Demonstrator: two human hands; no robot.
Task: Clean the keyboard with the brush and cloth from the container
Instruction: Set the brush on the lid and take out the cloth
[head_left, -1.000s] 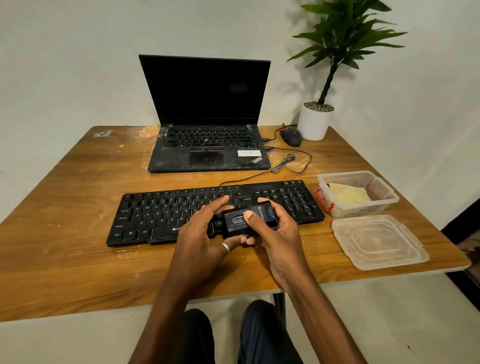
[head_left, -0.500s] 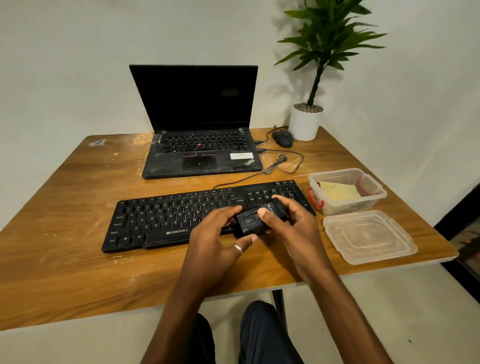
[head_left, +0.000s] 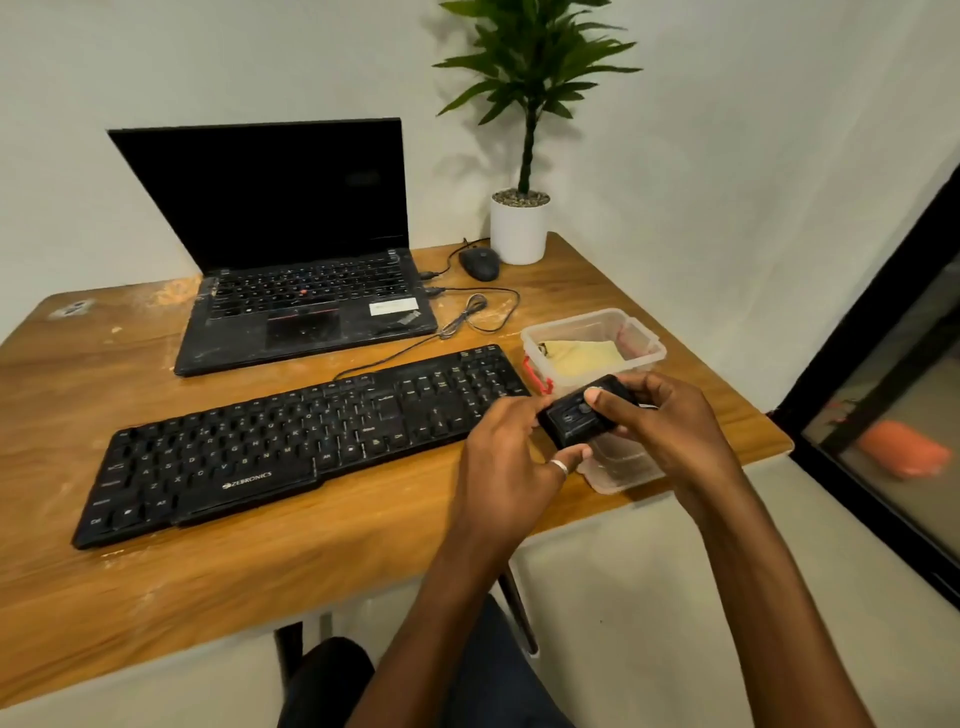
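While both hands are raised above the near right part of the counter (head_left: 260, 571), they share one object between them: the brush (head_left: 574, 423), a small black block with a glossy casing and a small knob on its top face. The left hand (head_left: 511, 457), a ring (head_left: 560, 467) on one finger, pinches the brush's near left end with its fingers. The right hand (head_left: 670, 431) has its fingers curled round the far right end, with the thumb pressed on top. Directly below them, partly hidden by the hands and the brush, a clear plastic lid (head_left: 621, 470) lies at the counter's near right edge. Left of the hands the black keyboard (head_left: 291, 441) lies flat and slanted, its right end farther away than its left, pale dust on its keys. Just beyond the brush the clear container (head_left: 647, 353) stands open with red clips, the yellow cloth (head_left: 582, 356) folded inside. A cable (head_left: 467, 317) loops from the keyboard toward the dusty open laptop (head_left: 291, 306), whose screen is dark. Farther right a black mouse (head_left: 479, 262) sits just beside a white pot (head_left: 519, 234) holding a green plant (head_left: 530, 78).
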